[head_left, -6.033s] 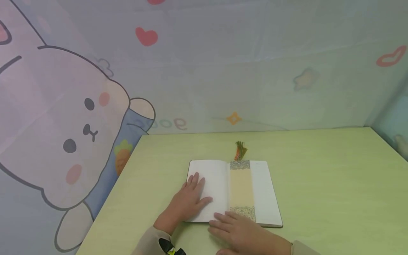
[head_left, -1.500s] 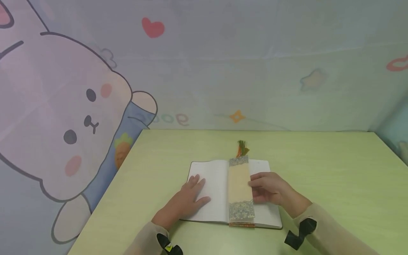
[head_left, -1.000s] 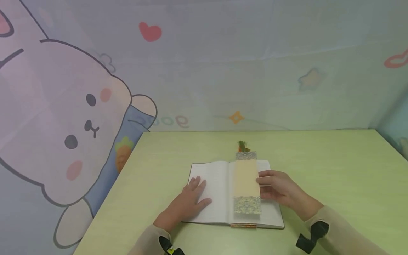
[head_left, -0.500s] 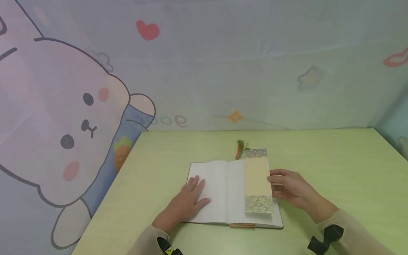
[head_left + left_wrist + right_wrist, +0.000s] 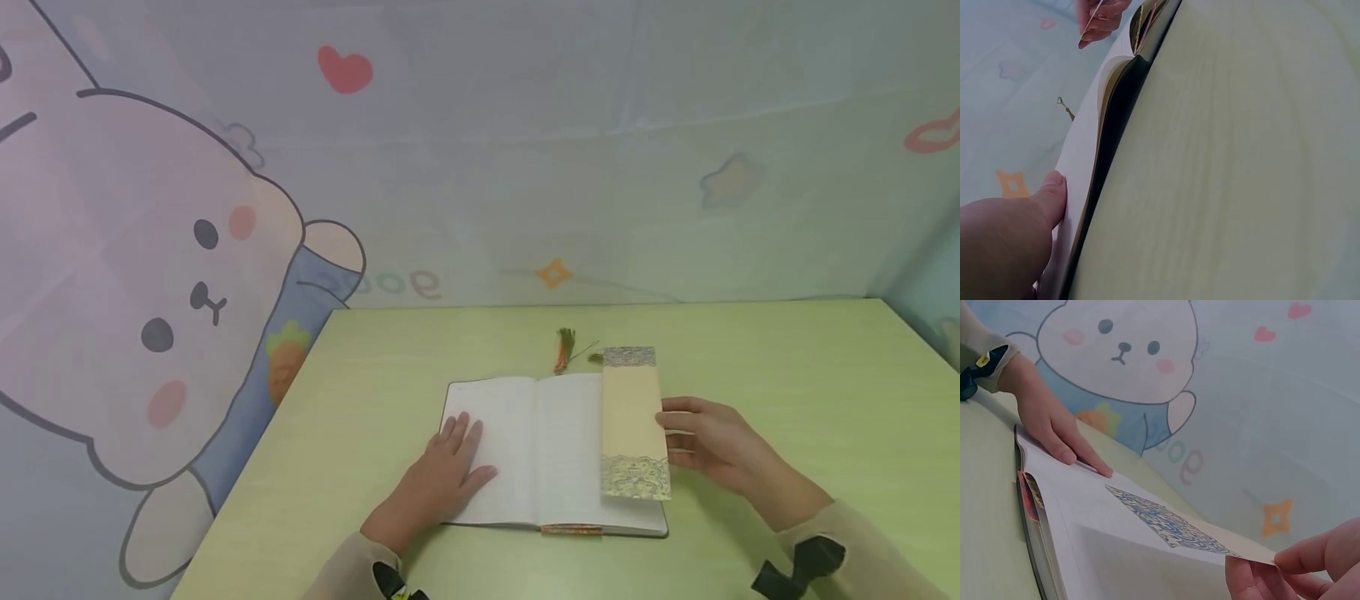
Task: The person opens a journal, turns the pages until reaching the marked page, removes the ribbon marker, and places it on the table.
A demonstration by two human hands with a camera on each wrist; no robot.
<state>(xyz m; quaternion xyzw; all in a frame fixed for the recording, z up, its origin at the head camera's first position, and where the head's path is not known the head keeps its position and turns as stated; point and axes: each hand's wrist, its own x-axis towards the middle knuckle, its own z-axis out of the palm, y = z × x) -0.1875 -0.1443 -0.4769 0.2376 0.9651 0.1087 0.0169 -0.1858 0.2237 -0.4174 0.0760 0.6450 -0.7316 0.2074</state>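
An open notebook [image 5: 567,442] with pale pages lies on the table. My left hand [image 5: 438,479] rests on its left page, fingers spread; in the left wrist view the thumb lies along the page near the edge. Between thumb and fingers, my right hand [image 5: 712,446] pinches the right edge of a cream bookmark [image 5: 632,412] with lace-patterned bands at both ends. In the right wrist view the bookmark [image 5: 1169,522] hovers tilted over the right page, casting a shadow. An orange patterned strip [image 5: 572,530] pokes out at the notebook's bottom edge by the spine.
A green and orange tassel [image 5: 565,350] lies past the notebook's top edge, with a thin cord beside it. The light green table [image 5: 795,400] stretches away on both sides. Behind it hangs a cloth backdrop [image 5: 480,167] printed with a rabbit and hearts.
Earlier the bookmark lay on the right page along the spine. My right hand has since gripped its right edge, lifted it and carried it rightward. The left hand stays put.
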